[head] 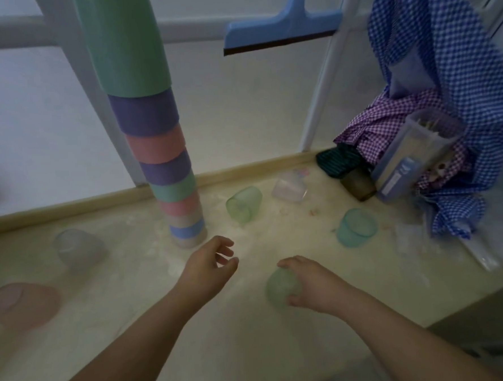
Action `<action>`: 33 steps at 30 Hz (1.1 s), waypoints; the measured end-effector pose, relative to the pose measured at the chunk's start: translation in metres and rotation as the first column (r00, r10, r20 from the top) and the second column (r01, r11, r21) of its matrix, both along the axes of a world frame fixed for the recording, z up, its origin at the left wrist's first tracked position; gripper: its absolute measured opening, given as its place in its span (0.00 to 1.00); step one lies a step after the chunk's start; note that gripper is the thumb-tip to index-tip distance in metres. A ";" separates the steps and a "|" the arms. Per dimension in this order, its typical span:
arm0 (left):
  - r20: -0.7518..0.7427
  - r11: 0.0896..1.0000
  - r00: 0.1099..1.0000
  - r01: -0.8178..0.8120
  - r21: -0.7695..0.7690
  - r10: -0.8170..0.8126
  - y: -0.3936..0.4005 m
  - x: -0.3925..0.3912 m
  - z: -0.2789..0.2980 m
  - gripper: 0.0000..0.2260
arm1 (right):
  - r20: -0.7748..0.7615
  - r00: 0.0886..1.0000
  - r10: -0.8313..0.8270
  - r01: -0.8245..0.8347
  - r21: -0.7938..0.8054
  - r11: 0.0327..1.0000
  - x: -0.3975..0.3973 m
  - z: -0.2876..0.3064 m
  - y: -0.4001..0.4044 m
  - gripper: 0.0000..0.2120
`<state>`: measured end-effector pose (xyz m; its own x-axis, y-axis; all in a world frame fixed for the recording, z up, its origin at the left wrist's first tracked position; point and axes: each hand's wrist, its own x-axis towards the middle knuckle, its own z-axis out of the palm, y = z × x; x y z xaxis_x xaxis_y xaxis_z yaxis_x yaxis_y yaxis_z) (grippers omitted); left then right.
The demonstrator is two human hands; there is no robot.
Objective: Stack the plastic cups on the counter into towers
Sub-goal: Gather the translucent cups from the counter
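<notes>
Pale counter [253, 337] runs back to a frosted window. At eleven o'clock a tall tower [166, 166] of nested upturned cups rises out of view. My right hand [315, 286] wraps a pale green cup [280, 288] at five o'clock, thumb and fingers on opposite sides, likely to lift it onto the stack. My left hand [210, 266] hovers loosely curled and empty near the tower's base, probably ready to steady it. Loose cups lie scattered around.
</notes>
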<state>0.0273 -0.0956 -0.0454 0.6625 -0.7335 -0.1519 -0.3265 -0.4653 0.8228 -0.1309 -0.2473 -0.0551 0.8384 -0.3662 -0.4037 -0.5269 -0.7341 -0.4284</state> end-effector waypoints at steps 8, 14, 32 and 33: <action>0.017 1.000 0.999 0.027 -0.016 -0.027 -0.005 0.009 0.004 0.10 | 0.164 0.956 -0.243 0.241 0.028 0.970 0.011 0.015 -0.003 0.31; 0.092 0.999 0.995 0.038 -0.025 -0.035 -0.018 0.021 -0.003 0.14 | 0.229 0.909 -0.349 0.341 0.077 0.937 0.014 0.019 -0.005 0.30; 0.207 0.921 0.954 -0.270 0.282 0.216 -0.170 0.057 -0.046 0.34 | 0.251 0.930 -0.270 0.229 0.181 0.957 0.040 0.028 -0.132 0.29; 0.229 0.898 0.945 -0.299 0.323 0.232 -0.173 0.057 -0.048 0.32 | 0.249 0.936 -0.248 0.204 0.188 0.961 0.042 0.028 -0.139 0.29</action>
